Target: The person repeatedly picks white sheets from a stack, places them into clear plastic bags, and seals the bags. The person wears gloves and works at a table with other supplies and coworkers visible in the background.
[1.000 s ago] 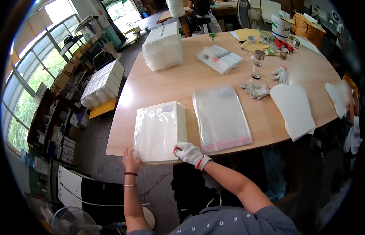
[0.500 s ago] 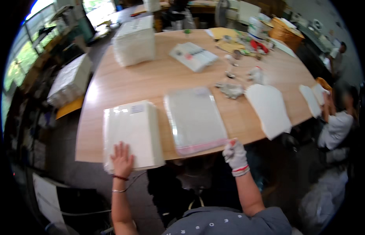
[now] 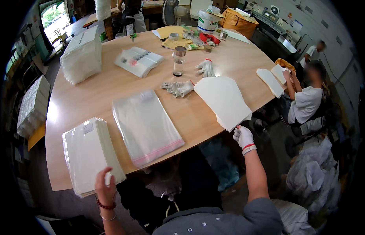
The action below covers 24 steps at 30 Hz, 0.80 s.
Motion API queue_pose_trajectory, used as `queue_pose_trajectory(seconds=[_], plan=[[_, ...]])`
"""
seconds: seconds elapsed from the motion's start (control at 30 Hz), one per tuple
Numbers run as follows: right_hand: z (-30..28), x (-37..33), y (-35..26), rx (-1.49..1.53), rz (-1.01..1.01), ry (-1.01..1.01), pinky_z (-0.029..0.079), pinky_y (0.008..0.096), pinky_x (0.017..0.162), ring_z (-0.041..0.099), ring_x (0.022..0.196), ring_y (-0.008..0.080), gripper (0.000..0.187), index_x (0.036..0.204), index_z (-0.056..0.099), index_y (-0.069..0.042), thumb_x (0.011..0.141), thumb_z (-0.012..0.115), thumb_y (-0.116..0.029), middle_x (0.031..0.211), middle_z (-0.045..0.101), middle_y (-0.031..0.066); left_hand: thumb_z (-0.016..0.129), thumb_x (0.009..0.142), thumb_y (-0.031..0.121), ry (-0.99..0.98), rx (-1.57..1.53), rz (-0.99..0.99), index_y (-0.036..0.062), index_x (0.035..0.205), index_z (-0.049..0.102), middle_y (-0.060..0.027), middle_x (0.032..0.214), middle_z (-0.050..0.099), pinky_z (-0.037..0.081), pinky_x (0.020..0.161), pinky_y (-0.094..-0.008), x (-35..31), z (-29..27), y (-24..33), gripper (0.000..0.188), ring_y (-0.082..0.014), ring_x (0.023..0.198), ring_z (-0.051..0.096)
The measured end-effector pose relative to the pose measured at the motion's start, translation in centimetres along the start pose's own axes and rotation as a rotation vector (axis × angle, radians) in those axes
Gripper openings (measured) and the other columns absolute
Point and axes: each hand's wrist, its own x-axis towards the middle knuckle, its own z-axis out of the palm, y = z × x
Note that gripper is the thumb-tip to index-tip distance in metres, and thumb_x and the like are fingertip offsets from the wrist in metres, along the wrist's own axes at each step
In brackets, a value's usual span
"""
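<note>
My bare left hand (image 3: 105,187) is raised at the near right corner of a stack of white sheets in clear sleeves (image 3: 82,152). Its fingers are apart and slightly bent, with nothing in them. My right hand (image 3: 243,138), in a white glove with a red-trimmed cuff, is closed at the near edge of a fanned stack of white paper sheets (image 3: 221,98). Its fingertips meet the sheets' edge; whether they pinch a sheet is hidden. Between the two stacks lies a pile of clear plastic bags (image 3: 145,125) with a pink strip along the near edge.
Work gloves (image 3: 178,88), a clear jar (image 3: 178,64) and a folded plastic packet (image 3: 138,61) lie on the wooden table (image 3: 92,103). A tall bagged stack (image 3: 82,56) stands far left, a white bucket (image 3: 208,21) at the back. A seated person (image 3: 308,94) handles sheets at the right.
My left hand has lifted off the sleeved stack, its fingers bending. My right hand has gone from beside the plastic bags to the fanned sheets. The view has swung right.
</note>
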Motion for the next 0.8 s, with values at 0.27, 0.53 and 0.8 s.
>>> queue_pose_trajectory(seconds=[0.27, 0.53, 0.8], plan=[[0.1, 1.6, -1.5, 0.152, 0.126, -0.067, 0.045, 0.023, 0.044, 0.047, 0.046, 0.0071, 0.02, 0.08, 0.053, -0.011, 0.089, 0.045, -0.029, 0.063, 0.053, -0.0036, 0.056, 0.075, 0.011, -0.273, 0.08, 0.127, 0.0013, 0.112, 0.048, -0.0209, 0.117, 0.046, 0.045, 0.078, -0.039, 4.1, 12.4, -0.7, 0.039, -0.034, 0.095, 0.054], [0.8, 3.8, -3.6, 0.312, 0.032, -0.171, 0.035, 0.0175, 0.037, 0.04, 0.045, 0.0054, 0.021, 0.083, 0.051, -0.014, 0.083, 0.056, -0.034, 0.067, 0.049, -0.0041, 0.065, 0.066, 0.024, -0.444, 0.643, 0.114, 0.0014, 0.102, 0.051, -0.0169, 0.107, 0.048, 0.042, 0.078, -0.0369, 5.9, 17.4, -1.9, 0.045, -0.0275, 0.09, 0.051], [1.8, 1.9, -3.9, -0.025, -0.328, -0.193, 0.035, 0.0208, 0.039, 0.043, 0.049, 0.0073, 0.013, 0.089, 0.049, -0.01, 0.085, 0.049, -0.023, 0.069, 0.047, -0.001, 0.049, 0.073, 0.005, -0.174, 0.377, 0.149, 0.0041, 0.077, 0.056, -0.0104, 0.087, 0.053, 0.047, 0.069, -0.0361, 8.2, 18.0, -5.6, 0.008, -0.0268, 0.086, 0.053]])
